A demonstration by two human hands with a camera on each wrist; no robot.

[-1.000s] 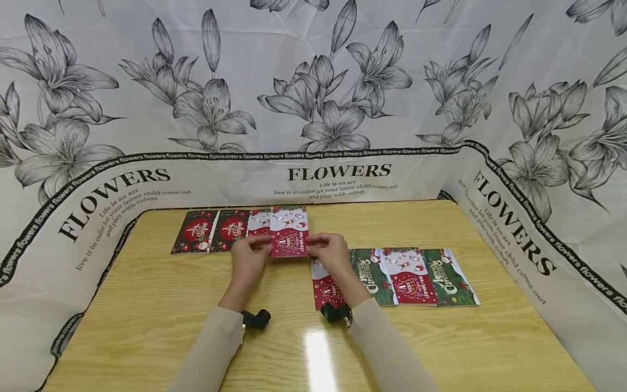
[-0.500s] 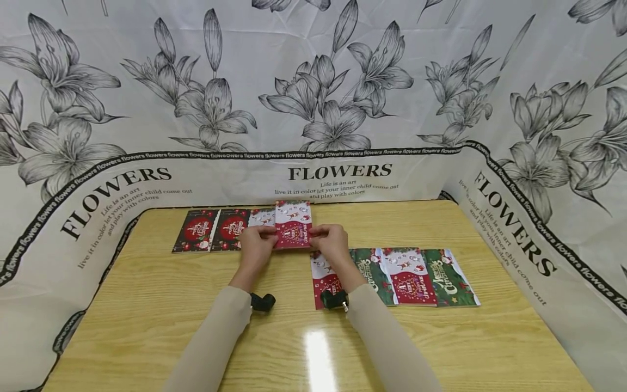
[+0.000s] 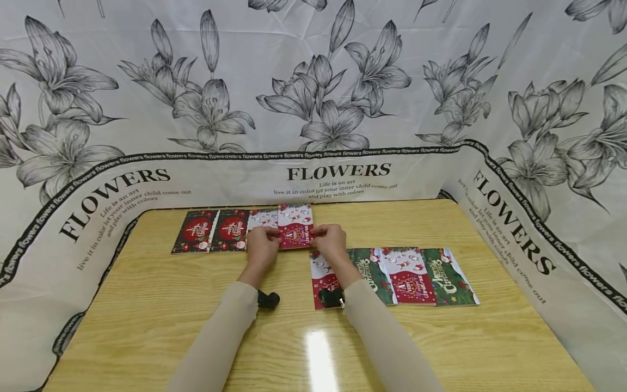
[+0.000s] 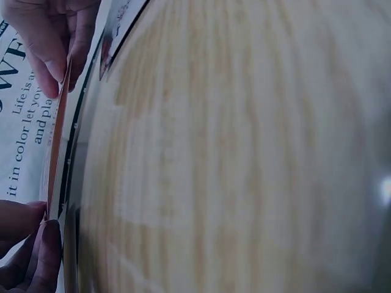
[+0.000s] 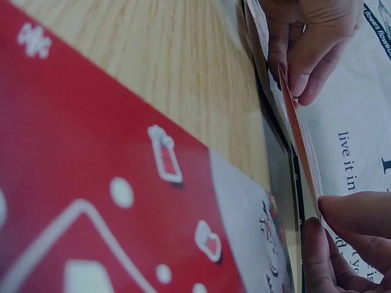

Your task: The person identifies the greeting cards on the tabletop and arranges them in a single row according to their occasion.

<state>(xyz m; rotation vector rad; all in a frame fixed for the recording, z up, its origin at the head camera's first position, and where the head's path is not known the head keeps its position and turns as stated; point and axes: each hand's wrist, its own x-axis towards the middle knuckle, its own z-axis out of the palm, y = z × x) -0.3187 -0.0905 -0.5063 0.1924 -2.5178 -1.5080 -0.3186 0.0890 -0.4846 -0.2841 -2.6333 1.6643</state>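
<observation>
Both hands pinch one red and white Christmas card at its lower side edges, the left hand on its left and the right hand on its right. In the left wrist view the card shows nearly edge-on between the fingertips, and the right wrist view shows the card likewise. Just left of it in the head view lies another red and white card, partly hidden by the left hand. Two dark cards with red circles lie farther left.
Nearer the front right, a row holds a red and white card partly under the right forearm, a green card, another red and white card and a green card. Flower-printed cloth surrounds the wooden table.
The pinched card has shifted right and slightly back, uncovering more of the red and white card on its left. The left hand has moved right with it; the right hand has moved slightly back.
</observation>
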